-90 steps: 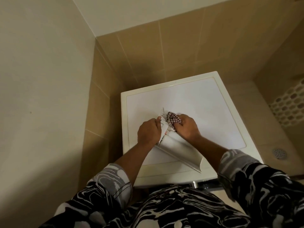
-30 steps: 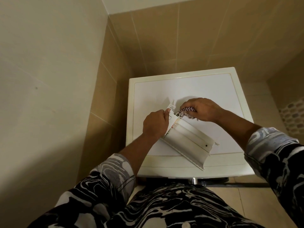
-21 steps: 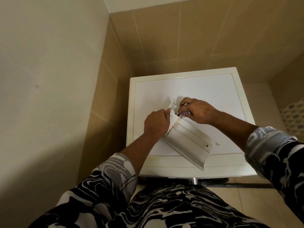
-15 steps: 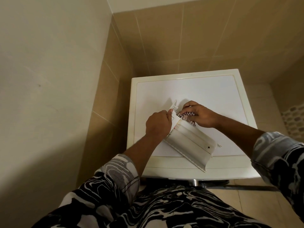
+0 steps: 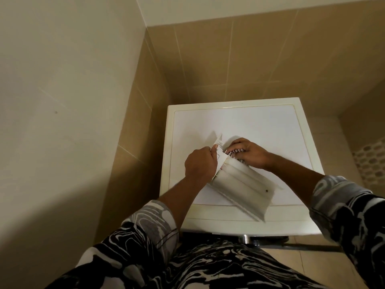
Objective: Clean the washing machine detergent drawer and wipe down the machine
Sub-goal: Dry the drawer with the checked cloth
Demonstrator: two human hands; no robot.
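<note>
The white detergent drawer [image 5: 243,184] lies slantwise on the white washing machine top [image 5: 260,126], its front panel toward me at the lower right. My left hand [image 5: 200,163] grips the drawer's left side wall near its far end. My right hand [image 5: 250,153] holds a red-and-white checked cloth [image 5: 236,151] bunched under the fingers and presses it into the drawer's far compartments. Most of the cloth is hidden by the hand.
The machine stands in a corner, with a plain wall on the left and tan tiles [image 5: 229,59] behind. A tiled floor [image 5: 333,142] runs along its right side. A honeycomb-patterned object [image 5: 370,159] shows at the right edge.
The right hand has rubbed the cloth back and forth a little inside the drawer's far end. The left hand has kept its grip. The head camera has shifted slightly.
</note>
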